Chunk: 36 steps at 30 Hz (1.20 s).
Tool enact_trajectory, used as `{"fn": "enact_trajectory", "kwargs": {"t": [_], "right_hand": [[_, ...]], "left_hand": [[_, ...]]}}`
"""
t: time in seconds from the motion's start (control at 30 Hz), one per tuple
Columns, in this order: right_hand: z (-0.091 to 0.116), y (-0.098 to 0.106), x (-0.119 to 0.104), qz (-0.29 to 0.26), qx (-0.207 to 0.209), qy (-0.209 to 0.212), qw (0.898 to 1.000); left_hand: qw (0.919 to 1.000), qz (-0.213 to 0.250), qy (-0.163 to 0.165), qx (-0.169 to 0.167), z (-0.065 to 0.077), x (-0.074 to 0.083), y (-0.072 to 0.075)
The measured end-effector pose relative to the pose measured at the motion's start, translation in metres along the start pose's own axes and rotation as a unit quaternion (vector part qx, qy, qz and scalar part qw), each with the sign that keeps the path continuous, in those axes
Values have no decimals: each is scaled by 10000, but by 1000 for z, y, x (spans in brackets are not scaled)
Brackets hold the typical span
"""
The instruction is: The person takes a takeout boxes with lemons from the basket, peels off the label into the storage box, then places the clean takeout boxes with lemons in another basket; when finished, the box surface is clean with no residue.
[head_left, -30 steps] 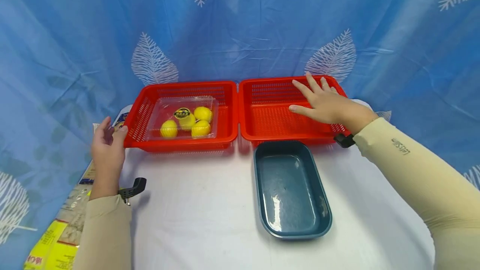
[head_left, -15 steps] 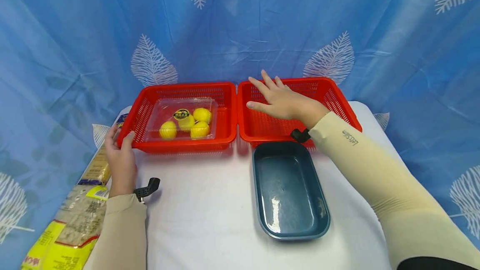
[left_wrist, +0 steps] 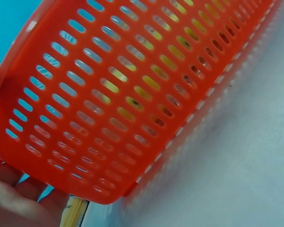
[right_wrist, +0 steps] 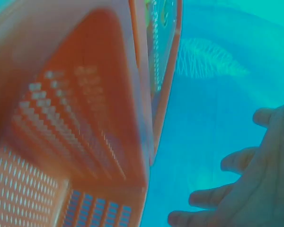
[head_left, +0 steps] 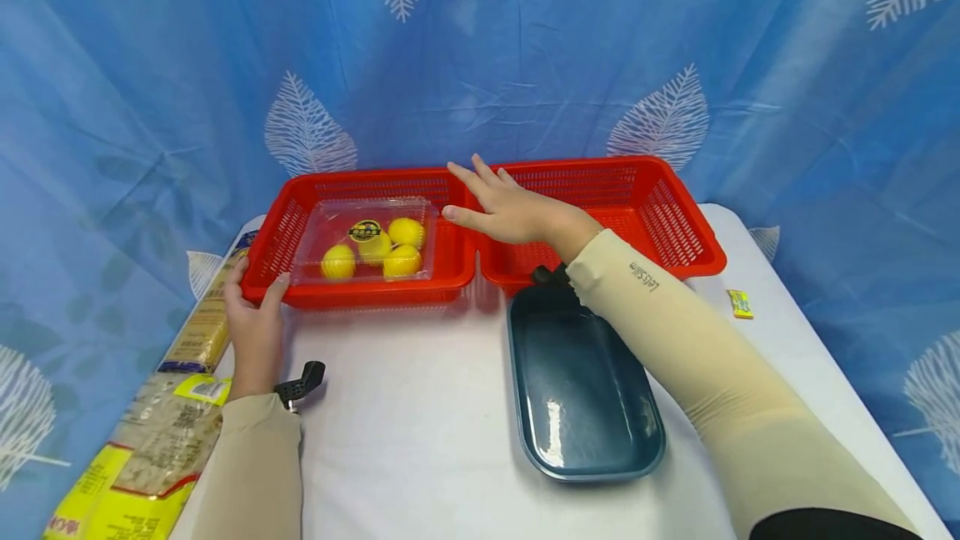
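Red plastic basket on the white table, and the left hand grips its near left corner! Right hand, fingers spread wide, hangs over the seam with a second red basket just alongside. Inside the first: yellow fruit in a clear box.

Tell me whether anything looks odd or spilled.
A small rectangular yellow packet lies alone on the white table, right of the red plastic baskets, apart from the larger printed plastic bags at left, so it looks stray. No spill shows.
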State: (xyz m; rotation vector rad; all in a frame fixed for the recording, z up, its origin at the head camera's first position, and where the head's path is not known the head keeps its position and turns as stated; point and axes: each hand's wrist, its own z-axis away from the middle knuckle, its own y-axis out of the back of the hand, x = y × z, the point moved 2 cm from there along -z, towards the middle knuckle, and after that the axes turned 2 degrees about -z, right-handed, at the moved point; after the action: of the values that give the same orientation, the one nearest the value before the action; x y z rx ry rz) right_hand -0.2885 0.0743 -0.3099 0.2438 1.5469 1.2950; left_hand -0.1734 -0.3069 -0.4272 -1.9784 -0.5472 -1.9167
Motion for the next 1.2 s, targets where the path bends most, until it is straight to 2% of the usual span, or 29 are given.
{"fn": "enact_trajectory", "kwargs": {"t": [0.2,0.53,0.77,1.0,1.2], "right_hand": [[-8,-12,-11,-92,-99,99,9999],[-27,-34,-32,-316,-317,212,9988],[-39,-43,-43,-299,-433,181,9985],[-47,-52,-47,-872,-550,268,9943],[-53,-60,-49,-1188,-485,-68,9917]], "left_hand": [[9991,382,-194,-39,-5,-6,-5],[9995,176,-225,-92,-5,-8,-5],[9990,355,-253,-117,-4,-8,-3],[9993,355,-128,-54,-3,-7,-1],[9994,337,-107,-31,-2,-6,0]]}}
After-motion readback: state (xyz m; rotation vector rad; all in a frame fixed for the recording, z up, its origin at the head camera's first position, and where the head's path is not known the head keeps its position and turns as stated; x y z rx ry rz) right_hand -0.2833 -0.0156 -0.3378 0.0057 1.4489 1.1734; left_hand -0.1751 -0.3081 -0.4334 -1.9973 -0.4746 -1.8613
